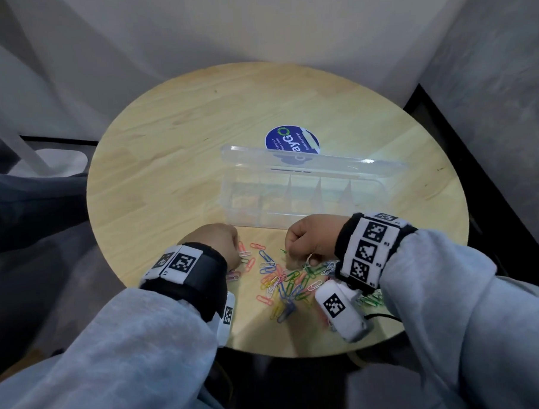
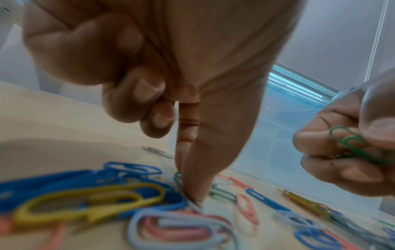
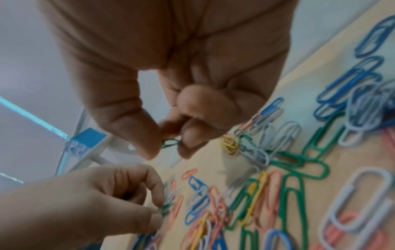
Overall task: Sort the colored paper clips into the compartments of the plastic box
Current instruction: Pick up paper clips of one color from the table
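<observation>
A loose pile of colored paper clips [image 1: 284,281] lies on the round wooden table [image 1: 197,130], in front of the clear plastic box [image 1: 263,224], whose compartments look empty. My left hand [image 1: 238,258] reaches down at the pile's left edge, thumb and index tip meeting on a green clip [image 3: 164,208] that lies on the table; its other fingers are curled. My right hand [image 1: 287,256] hovers just above the pile's far side and pinches green clips [image 2: 350,145] between thumb and fingers. The clips' ends show in the right wrist view [image 3: 170,143].
The box's clear lid [image 1: 306,162] stands open behind the compartments. A round blue sticker [image 1: 291,140] lies on the table behind it. More green clips [image 1: 371,300] lie under my right wrist. Grey walls close in around the table.
</observation>
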{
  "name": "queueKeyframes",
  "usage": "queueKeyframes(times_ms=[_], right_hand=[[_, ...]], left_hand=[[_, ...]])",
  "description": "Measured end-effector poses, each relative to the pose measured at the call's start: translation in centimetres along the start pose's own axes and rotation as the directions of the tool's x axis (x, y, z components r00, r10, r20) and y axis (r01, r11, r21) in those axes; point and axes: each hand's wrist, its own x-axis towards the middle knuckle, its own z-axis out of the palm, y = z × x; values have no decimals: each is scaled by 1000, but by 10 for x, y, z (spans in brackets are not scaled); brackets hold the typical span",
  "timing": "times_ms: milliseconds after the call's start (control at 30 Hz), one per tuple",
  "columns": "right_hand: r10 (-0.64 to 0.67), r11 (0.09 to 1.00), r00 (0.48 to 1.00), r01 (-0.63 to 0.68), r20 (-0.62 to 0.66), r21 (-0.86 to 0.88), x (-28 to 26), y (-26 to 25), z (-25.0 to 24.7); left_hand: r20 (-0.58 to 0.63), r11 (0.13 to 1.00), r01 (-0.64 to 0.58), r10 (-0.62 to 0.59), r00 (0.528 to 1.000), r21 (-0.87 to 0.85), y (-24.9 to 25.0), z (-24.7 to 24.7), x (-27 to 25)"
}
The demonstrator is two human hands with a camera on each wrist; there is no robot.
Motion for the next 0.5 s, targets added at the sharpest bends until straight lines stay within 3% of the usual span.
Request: queueKeyframes(times_ms=[233, 367, 500], right_hand=[[-44, 956, 999, 40, 5, 290, 0, 9, -7], [-82, 907, 996, 66, 20, 416, -1, 7, -9], [-138, 885, 990, 109, 32, 453, -5, -1, -13]], left_hand=[[46, 999, 10, -8, 999, -39, 2, -1, -5], [45, 958, 4, 9, 999, -288, -4, -7, -5], [3, 840, -56, 69, 998, -540, -7, -23, -6]])
